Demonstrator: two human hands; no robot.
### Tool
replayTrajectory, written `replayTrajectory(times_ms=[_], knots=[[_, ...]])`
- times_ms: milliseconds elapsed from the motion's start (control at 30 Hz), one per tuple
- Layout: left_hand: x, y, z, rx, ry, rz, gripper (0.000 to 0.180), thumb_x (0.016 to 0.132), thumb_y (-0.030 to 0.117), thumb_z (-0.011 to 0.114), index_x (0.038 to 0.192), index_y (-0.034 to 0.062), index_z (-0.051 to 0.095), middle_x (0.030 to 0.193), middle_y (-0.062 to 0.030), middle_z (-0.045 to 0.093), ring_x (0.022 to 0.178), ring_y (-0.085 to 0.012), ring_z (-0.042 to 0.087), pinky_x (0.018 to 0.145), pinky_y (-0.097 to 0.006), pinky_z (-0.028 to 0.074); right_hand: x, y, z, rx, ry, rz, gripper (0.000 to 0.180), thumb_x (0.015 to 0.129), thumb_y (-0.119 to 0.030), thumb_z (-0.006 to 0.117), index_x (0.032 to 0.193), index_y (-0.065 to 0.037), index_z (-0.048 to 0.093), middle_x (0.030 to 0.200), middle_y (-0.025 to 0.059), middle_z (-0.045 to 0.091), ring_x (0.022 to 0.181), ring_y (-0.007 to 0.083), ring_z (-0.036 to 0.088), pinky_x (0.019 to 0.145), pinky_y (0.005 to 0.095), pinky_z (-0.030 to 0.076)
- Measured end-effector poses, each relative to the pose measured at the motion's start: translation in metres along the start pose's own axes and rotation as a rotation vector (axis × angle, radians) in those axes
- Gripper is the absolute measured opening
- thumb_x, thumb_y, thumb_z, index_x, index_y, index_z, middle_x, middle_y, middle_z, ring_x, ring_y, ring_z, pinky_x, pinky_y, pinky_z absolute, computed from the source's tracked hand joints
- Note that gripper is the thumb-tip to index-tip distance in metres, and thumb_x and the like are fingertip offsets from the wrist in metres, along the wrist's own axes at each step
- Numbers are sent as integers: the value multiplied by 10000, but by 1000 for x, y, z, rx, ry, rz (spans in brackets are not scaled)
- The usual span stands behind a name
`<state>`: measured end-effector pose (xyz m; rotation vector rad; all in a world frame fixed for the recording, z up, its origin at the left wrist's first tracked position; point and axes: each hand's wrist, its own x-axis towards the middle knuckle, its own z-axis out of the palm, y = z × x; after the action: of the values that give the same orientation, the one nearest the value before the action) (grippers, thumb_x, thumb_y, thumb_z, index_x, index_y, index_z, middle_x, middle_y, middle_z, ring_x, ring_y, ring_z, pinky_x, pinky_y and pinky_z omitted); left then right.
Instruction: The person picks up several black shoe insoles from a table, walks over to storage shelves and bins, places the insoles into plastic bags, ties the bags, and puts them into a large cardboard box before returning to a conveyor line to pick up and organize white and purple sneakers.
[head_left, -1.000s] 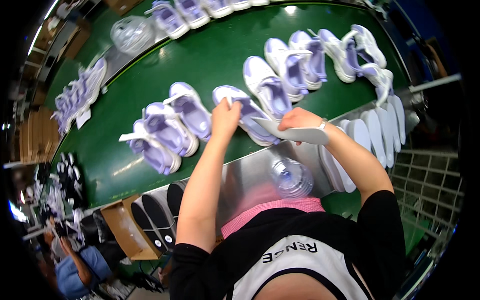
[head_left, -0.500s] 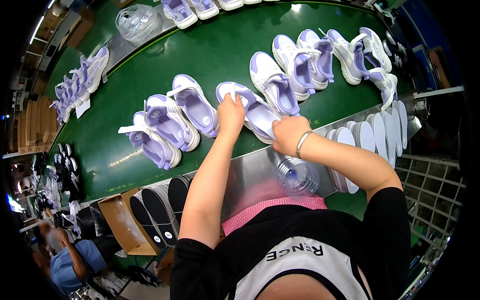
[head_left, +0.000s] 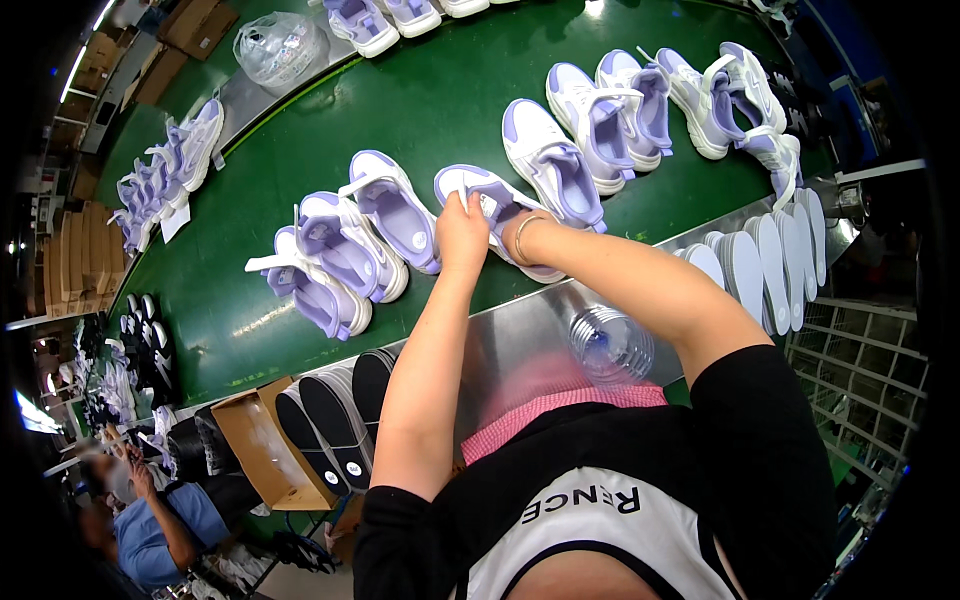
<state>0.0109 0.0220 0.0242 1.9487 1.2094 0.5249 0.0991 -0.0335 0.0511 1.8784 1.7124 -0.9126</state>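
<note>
A white and lilac sneaker (head_left: 453, 179) lies on the green belt in front of me, its toe pointing away. My left hand (head_left: 464, 238) is closed on the white tongue at its front. Deep in the opening of the same shoe is my right hand (head_left: 506, 230), with the bracelet at the shoe's edge; its fingers are hidden inside. Directly left lies another sneaker (head_left: 405, 212), with more beyond it. Touching distance to the right is a sneaker (head_left: 548, 150) with its toe also pointing away.
White insoles (head_left: 765, 265) stand in a row along the metal edge (head_left: 510, 335) at right. A clear plastic container (head_left: 612, 345) sits near my waist. Black insoles (head_left: 325, 408) and a cardboard box (head_left: 238, 425) are at lower left, near another person (head_left: 160, 535). A plastic bag (head_left: 280, 48) lies at the far left.
My right hand has gone from the shoe's heel, where it held a pale insole, forward into the shoe. My left hand keeps its hold on the tongue. The view has shifted slightly.
</note>
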Motion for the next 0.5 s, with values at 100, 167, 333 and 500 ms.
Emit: replayTrajectory(times_ms=[100,167,333,500], knots=[[-1,3,1,52,-19,25,227,820,210,465,829,-14,503,707,-229,567,685,-401,539,595,-450,410,9,2,10,-79,-24,-25,221,765,-110,492,928,-65,634,982,103,602,925,225,573,759,304,456],[0,4,4,76,-29,36,228,823,213,460,835,-11,497,710,-233,565,693,-403,540,602,-456,410,28,0,27,151,106,246,217,752,-110,513,926,-69,635,973,101,606,915,223,579,755,299,457],[-1,1,2,94,5,34,227,824,208,462,837,-17,491,708,-233,560,686,-407,534,595,-450,405,-23,0,-9,-41,93,-2,230,737,-128,517,935,-81,624,983,76,605,896,206,587,684,302,474],[-3,1,-2,99,30,5,232,831,209,454,819,-20,487,700,-232,555,676,-405,529,584,-444,402,-34,2,14,-43,-72,-75,258,705,-144,550,946,-86,622,986,78,603,944,215,564,836,421,348]])
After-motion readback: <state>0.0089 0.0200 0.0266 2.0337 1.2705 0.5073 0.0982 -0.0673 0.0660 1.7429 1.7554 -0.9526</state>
